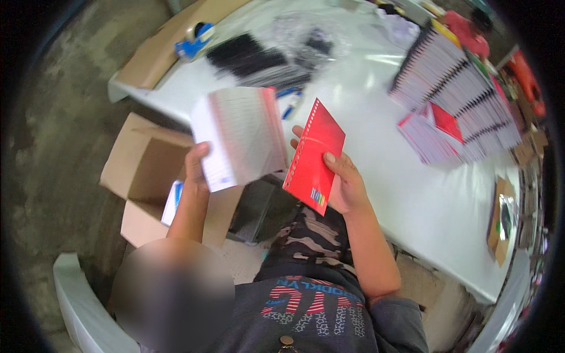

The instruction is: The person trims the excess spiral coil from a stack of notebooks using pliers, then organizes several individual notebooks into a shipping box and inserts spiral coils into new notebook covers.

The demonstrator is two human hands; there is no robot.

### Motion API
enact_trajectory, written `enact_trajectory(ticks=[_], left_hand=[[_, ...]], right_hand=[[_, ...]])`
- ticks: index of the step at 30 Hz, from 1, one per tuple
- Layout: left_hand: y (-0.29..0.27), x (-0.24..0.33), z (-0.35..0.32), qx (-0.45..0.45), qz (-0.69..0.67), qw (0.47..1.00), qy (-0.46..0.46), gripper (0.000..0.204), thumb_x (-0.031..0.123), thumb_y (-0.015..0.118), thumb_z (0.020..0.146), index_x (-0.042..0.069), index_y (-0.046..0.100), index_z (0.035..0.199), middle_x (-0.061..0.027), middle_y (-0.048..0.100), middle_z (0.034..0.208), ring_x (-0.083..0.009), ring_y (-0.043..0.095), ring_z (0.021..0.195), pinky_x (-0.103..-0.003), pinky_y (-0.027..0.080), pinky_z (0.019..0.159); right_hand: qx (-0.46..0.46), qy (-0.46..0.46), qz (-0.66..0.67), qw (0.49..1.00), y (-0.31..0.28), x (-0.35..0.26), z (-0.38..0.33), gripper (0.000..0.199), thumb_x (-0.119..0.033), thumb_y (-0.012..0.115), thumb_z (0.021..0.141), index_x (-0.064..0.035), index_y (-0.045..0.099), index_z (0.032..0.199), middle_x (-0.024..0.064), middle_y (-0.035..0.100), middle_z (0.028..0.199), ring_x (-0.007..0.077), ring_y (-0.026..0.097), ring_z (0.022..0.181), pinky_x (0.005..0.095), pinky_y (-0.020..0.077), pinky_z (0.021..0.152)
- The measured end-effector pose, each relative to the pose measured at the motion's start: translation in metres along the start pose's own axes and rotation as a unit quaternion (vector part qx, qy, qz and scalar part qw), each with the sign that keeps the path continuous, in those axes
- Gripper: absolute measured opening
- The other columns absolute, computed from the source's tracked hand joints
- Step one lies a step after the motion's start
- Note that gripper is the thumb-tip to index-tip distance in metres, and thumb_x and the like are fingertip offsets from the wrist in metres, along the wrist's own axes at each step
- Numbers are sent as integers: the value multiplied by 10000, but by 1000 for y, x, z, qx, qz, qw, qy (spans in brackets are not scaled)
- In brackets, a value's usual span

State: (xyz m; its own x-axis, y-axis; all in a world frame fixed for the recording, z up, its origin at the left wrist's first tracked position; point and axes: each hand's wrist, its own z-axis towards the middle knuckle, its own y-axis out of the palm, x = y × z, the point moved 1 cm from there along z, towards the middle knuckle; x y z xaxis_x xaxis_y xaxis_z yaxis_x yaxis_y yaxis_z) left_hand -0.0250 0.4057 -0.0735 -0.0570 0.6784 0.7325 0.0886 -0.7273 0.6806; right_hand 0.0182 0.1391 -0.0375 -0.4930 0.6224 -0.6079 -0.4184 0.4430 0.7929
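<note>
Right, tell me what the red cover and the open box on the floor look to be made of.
Red cover: glossy card or plastic-coated board, judging by its sheen and stiffness; punched holes run along one edge. It is in the right hand. Box: plain brown cardboard, matte, with folded flaps.

White table [412, 194] w/ glare, bare concrete floor [53, 135], white plastic chair [76, 300] lower left.

I see a glossy red card cover [315, 156] with punched holes along one edge, and a matt white block of paper pages [240, 136]. The tabletop [376, 176] looks smooth, shiny white. The box [141, 170] is dull brown cardboard; the floor [53, 141] is rough concrete.
</note>
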Motion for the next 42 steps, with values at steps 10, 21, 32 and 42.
enact_trajectory(ticks=[10, 21, 32, 42], left_hand=[[181, -148, 76, -203, 178, 876, -399, 440, 288, 552, 866, -21, 512, 1175, -164, 613, 1083, -211, 636, 931, -343, 528, 809], [245, -174, 89, -181, 257, 859, -405, 557, 429, 428, 928, -15, 447, 1263, -140, 544, 1151, -221, 495, 1028, -383, 378, 910], [256, -181, 64, -219, 308, 899, -222, 361, 206, 650, 840, -55, 580, 1079, -105, 642, 903, -147, 614, 793, -289, 499, 738], [225, -173, 108, -194, 271, 932, -140, 274, 211, 585, 890, -25, 605, 1027, -77, 647, 921, -116, 616, 784, -268, 507, 708]], right_hand=[[305, -164, -224, 911, -39, -65, -84, 471, -143, 665, 794, -27, 448, 1196, 65, 574, 1074, 157, 550, 992, 317, 404, 939], [336, -152, -91, 925, -94, -104, -124, 495, -214, 670, 794, -27, 433, 1186, 118, 572, 1087, 210, 612, 928, 360, 523, 803], [221, -237, 78, 943, -116, -84, -164, 512, -270, 560, 873, -6, 416, 1288, 160, 521, 1248, 294, 496, 1165, 456, 370, 1012], [237, -328, 70, 912, -140, -82, -201, 590, -348, 597, 845, -31, 406, 1304, 142, 521, 1254, 297, 487, 1173, 460, 360, 1021]])
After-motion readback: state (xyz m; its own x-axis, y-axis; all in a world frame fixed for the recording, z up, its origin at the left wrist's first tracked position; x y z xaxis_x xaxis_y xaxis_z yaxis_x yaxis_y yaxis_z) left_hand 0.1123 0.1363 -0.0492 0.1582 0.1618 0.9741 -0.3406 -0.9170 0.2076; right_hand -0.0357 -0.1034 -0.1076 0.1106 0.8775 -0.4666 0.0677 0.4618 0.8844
